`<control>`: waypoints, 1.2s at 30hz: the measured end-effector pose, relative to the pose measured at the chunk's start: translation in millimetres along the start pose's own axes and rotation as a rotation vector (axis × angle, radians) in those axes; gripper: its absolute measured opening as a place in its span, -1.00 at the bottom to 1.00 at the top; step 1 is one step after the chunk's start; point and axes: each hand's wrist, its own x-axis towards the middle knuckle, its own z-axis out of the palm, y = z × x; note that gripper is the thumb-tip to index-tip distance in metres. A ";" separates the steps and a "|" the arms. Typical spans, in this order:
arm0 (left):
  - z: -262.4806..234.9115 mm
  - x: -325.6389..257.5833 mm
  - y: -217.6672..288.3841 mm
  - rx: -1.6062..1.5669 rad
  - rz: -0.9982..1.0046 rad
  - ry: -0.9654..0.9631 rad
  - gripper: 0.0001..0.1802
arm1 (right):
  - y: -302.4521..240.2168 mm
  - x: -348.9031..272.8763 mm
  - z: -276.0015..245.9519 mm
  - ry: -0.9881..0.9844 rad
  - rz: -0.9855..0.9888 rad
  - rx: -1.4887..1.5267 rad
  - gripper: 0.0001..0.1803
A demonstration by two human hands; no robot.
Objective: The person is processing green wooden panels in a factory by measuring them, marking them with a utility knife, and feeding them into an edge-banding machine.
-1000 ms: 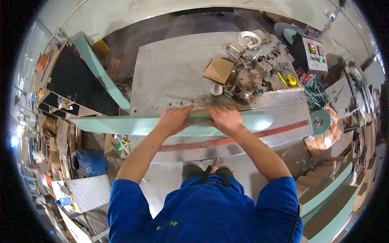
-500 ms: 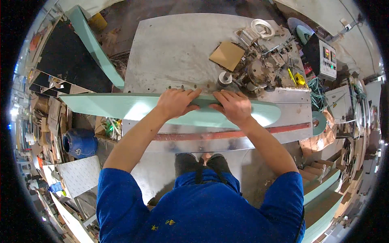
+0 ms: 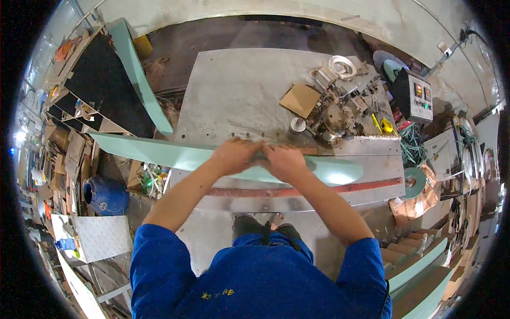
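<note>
A long, pale green board with a rounded right end lies across the near part of the metal worktable. It reaches well past the table's left edge. My left hand is closed over the board's far edge near its middle. Close beside it, my right hand also grips that edge, and the fingertips of both hands nearly meet. Part of the fingers is blurred or hidden behind the edge. Just beyond my right hand stands a small metal roller.
A dusty machine assembly fills the table's right side, with a brown square sheet beside it. A control box stands at the right. A reddish strip runs along the near edge. Another green board leans at the left, above a blue barrel.
My hands have come closer together on the board, the right one moving left. The board now slopes more, its right end lower in the picture. The whole view has shifted slightly.
</note>
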 end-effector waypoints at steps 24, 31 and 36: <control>14.4 8.2 -63.2 -0.086 -0.090 0.046 -0.39 | 24.1 41.0 44.9 0.193 -0.025 -0.033 -0.45; 21.5 4.1 -67.3 -0.070 -0.023 0.108 -0.39 | 19.9 38.6 41.0 0.255 -0.050 -0.033 -0.47; 11.9 2.6 -52.6 -0.042 -0.065 0.074 -0.36 | 9.5 25.9 24.7 0.103 0.063 -0.053 -0.49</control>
